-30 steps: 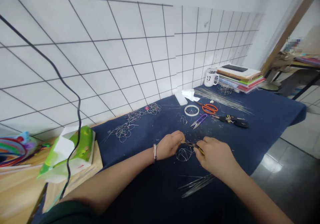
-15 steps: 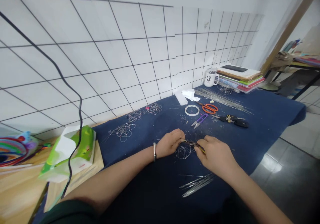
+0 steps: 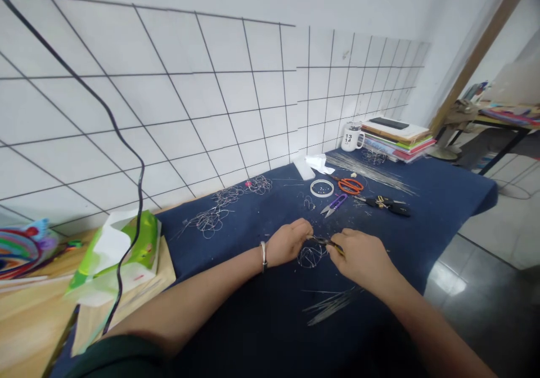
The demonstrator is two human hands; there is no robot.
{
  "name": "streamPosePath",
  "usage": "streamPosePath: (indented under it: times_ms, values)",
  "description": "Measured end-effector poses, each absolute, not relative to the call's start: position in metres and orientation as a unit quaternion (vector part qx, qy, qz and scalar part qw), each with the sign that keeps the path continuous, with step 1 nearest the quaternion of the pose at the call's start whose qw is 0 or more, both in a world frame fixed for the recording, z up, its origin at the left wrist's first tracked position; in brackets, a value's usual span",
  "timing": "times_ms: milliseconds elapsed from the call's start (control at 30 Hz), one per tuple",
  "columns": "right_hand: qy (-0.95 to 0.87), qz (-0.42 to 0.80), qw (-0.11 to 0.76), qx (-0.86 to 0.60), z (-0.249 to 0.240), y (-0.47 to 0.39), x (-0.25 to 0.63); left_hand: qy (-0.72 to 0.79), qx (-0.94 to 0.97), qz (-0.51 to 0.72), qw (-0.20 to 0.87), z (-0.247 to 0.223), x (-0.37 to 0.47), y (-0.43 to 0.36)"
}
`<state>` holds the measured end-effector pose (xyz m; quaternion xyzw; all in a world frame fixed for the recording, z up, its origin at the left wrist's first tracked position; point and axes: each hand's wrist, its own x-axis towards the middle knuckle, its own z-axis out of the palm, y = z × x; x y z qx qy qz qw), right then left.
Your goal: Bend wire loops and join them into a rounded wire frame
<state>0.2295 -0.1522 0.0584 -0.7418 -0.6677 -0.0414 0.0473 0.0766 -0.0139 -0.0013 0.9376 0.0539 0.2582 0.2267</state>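
Observation:
My right hand (image 3: 358, 257) is closed around pliers (image 3: 323, 241) with yellow-and-dark handles, whose jaws point left toward my left hand. Fingers pinched together, my left hand (image 3: 289, 243) grips part of a round wire piece (image 3: 310, 257), which hangs just below the fingertips and the plier jaws. The exact spot where the jaws meet the wire is too small to tell. Loose straight wires (image 3: 331, 305) lie on the dark blue cloth (image 3: 253, 310) below my hands.
Beyond my hands lie purple snips (image 3: 334, 205), a white ring dish (image 3: 322, 188), orange scissors (image 3: 350, 185) and black pliers (image 3: 386, 203). Tangled wire pieces (image 3: 211, 220) sit back left, a tissue pack (image 3: 122, 248) at left. A mug (image 3: 352, 137) and stacked books (image 3: 396, 139) stand back right.
The camera view has shifted slightly. Both hands stay nearly in place, with the pliers and wire piece still between them.

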Motion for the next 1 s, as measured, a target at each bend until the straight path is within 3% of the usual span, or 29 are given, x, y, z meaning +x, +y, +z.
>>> streamPosePath:
  times_ms: [1000]
  values:
    - [-0.614, -0.104, 0.108, -0.775, 0.083, -0.205, 0.205, 0.040, 0.879, 0.367, 0.301, 0.020, 0.071, -0.031]
